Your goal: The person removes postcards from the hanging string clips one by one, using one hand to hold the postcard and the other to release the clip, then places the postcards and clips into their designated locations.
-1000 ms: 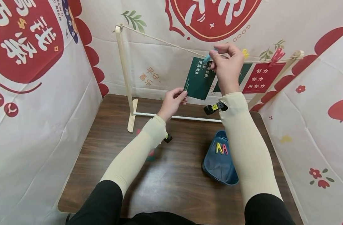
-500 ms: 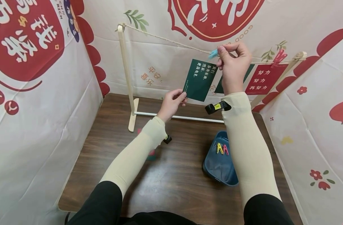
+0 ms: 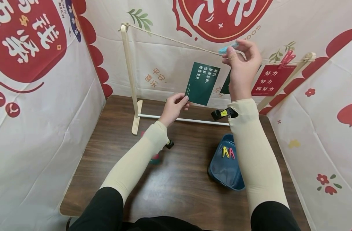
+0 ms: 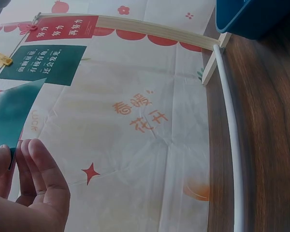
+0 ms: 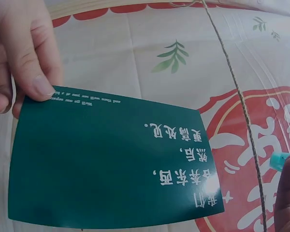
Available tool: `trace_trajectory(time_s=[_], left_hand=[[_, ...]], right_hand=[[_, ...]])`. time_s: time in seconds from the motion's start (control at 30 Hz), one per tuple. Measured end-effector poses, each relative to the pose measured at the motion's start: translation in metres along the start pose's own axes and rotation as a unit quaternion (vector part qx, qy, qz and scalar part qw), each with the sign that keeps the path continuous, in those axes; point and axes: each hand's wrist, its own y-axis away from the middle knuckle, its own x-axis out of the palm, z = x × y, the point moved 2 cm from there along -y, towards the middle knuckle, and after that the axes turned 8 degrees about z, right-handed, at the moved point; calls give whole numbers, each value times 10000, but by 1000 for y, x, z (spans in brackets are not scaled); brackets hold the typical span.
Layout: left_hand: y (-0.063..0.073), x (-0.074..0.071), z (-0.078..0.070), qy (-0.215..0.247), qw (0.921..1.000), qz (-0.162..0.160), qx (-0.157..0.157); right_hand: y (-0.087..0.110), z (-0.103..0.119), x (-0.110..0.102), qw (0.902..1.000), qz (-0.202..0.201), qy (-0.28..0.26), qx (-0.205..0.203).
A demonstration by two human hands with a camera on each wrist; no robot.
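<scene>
In the head view my left hand (image 3: 173, 108) pinches a dark green card (image 3: 203, 84) with white writing by its lower left corner. The card is tilted and hangs in the air below the rope (image 3: 170, 40). Thumb and fingers of my right hand (image 3: 245, 65) hold a light blue clothespin (image 3: 227, 48) at the rope, above the card and apart from it. The right wrist view shows the card's face large, with the clothespin's tip (image 5: 280, 160) beside the rope. Another green card (image 4: 43, 63) hangs from a yellow clothespin (image 4: 3, 59), partly hidden by my right hand in the head view.
A red card (image 3: 271, 81) hangs under a pink clothespin (image 3: 287, 58) near the right post. The wooden left post (image 3: 128, 64) and white rod (image 3: 201, 122) belong to the stand. A blue basket (image 3: 226, 175) holds yellow and pink clothespins. Red and green pieces (image 3: 155, 159) lie under my left forearm.
The clothespin has come away from the green card's top corner and moved right and up with my right hand, turning more level. My left hand has lowered the card slightly leftward.
</scene>
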Motion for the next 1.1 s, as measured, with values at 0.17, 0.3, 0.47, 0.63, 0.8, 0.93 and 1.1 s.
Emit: trace_trajectory(time_s=[0.17,0.3,0.47,0.63,0.8,0.93,1.1], left_hand=[[5,-3,-1,21,9999,-61,88],[10,-6,-1,112,9998,-110,152],[18,-8,-2,108,9998,-126,134],[27,-11,-2,99,9998,-115,121],[34,-14,5,148,9996,-222,38],[41,-20,14,136,9995,-255,-121],[50,-31,22,-28,9992,-342,-180]], right_hand=[[5,1,3,9999,-50,-94,-16],[10,-1,6,9999,-70,8,-114],[17,0,8,9996,-3,272,-28],[25,-1,8,9991,-68,400,-123],[30,-10,-6,9990,-35,395,-220],[35,-17,-18,9989,19,414,-208],[40,-26,-27,9990,139,412,-120]])
